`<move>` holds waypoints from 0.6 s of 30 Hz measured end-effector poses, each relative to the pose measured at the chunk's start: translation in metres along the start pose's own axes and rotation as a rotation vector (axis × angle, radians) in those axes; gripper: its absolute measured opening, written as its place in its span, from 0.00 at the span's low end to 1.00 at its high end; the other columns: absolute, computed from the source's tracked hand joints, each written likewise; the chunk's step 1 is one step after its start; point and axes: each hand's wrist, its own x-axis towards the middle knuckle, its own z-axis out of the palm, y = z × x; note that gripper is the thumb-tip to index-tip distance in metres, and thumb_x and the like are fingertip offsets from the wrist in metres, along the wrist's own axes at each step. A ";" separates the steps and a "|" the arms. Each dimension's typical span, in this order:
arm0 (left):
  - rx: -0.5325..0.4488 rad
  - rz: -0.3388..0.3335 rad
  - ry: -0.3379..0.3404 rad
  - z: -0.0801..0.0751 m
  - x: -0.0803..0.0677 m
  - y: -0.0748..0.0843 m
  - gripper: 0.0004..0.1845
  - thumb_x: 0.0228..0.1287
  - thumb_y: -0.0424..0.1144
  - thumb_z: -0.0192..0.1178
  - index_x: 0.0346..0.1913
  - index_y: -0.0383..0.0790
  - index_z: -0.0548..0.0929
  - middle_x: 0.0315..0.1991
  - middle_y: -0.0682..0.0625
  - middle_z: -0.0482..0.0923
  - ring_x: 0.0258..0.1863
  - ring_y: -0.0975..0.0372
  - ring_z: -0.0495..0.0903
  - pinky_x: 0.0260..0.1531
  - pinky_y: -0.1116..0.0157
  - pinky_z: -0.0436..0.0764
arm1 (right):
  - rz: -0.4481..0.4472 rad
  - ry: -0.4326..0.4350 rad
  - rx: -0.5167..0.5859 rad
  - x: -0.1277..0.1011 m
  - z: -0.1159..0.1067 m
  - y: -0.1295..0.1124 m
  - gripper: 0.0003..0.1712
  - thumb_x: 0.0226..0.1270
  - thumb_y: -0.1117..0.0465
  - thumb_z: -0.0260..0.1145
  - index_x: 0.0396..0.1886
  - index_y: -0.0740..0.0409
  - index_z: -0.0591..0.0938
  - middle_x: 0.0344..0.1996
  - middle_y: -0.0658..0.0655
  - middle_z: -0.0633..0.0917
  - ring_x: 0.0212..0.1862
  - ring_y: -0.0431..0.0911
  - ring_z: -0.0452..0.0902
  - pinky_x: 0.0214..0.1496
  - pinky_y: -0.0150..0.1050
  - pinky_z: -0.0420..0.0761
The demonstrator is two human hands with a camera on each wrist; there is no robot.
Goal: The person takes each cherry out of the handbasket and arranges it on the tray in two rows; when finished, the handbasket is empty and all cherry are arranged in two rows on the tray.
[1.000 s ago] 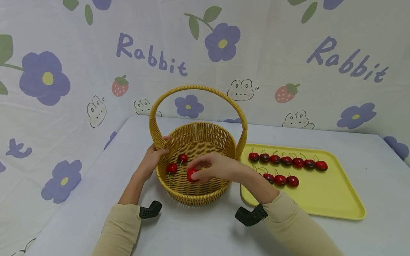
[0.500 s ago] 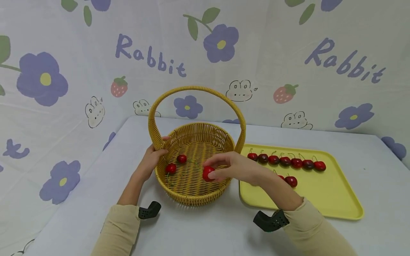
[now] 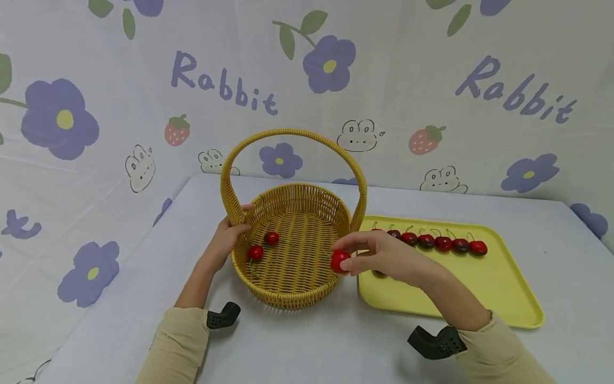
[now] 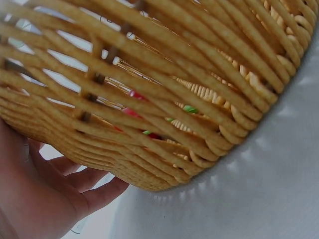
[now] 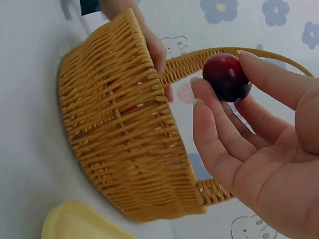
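My right hand (image 3: 388, 258) pinches a red cherry (image 3: 339, 262) between thumb and fingertips, at the right rim of the yellow wicker basket (image 3: 292, 300). In the right wrist view this cherry (image 5: 227, 78) looks dark red and glossy; no stem can be made out. My left hand (image 3: 223, 242) holds the basket's left side, where the arched handle (image 3: 293, 132) meets the rim. Two cherries lie inside at the left: one red (image 3: 255, 253), the other darker (image 3: 271, 238). From the left wrist, the woven wall (image 4: 164, 94) mostly hides them.
Right of the basket lies a yellow tray (image 3: 479, 293) bearing a back row of several cherries (image 3: 443, 244). My right hand and forearm cover part of its front row. A white cloth with printed flowers and rabbits hangs behind the white table (image 3: 297, 341).
My right hand has moved rightward from over the basket's middle to its right rim, still pinching the cherry. The left hand keeps its hold, and the two cherries inside stay put.
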 end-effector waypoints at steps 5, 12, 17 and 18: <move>0.002 -0.006 0.006 0.000 -0.001 0.001 0.26 0.67 0.30 0.44 0.68 0.38 0.63 0.66 0.37 0.61 0.65 0.46 0.61 0.64 0.46 0.53 | 0.013 0.023 0.015 -0.009 -0.007 0.005 0.24 0.63 0.55 0.67 0.56 0.61 0.77 0.49 0.59 0.79 0.45 0.54 0.78 0.47 0.44 0.77; 0.001 -0.012 0.000 0.000 -0.001 0.000 0.26 0.67 0.30 0.44 0.69 0.38 0.63 0.66 0.36 0.61 0.65 0.46 0.60 0.64 0.45 0.53 | 0.069 0.050 0.017 -0.024 -0.016 0.016 0.26 0.63 0.55 0.67 0.58 0.62 0.76 0.49 0.60 0.79 0.46 0.57 0.78 0.50 0.49 0.75; 0.003 -0.005 -0.001 0.000 -0.001 0.001 0.26 0.67 0.30 0.44 0.69 0.38 0.63 0.66 0.36 0.61 0.65 0.46 0.60 0.64 0.46 0.53 | 0.051 0.072 -0.009 -0.035 -0.023 0.028 0.26 0.64 0.55 0.66 0.58 0.63 0.75 0.51 0.60 0.78 0.46 0.55 0.79 0.52 0.45 0.74; 0.003 -0.006 0.000 0.000 -0.001 0.001 0.26 0.67 0.30 0.44 0.69 0.38 0.63 0.66 0.36 0.61 0.65 0.46 0.60 0.64 0.46 0.53 | 0.051 0.076 -0.006 -0.038 -0.025 0.030 0.26 0.64 0.55 0.66 0.58 0.63 0.75 0.51 0.61 0.78 0.46 0.55 0.79 0.52 0.45 0.74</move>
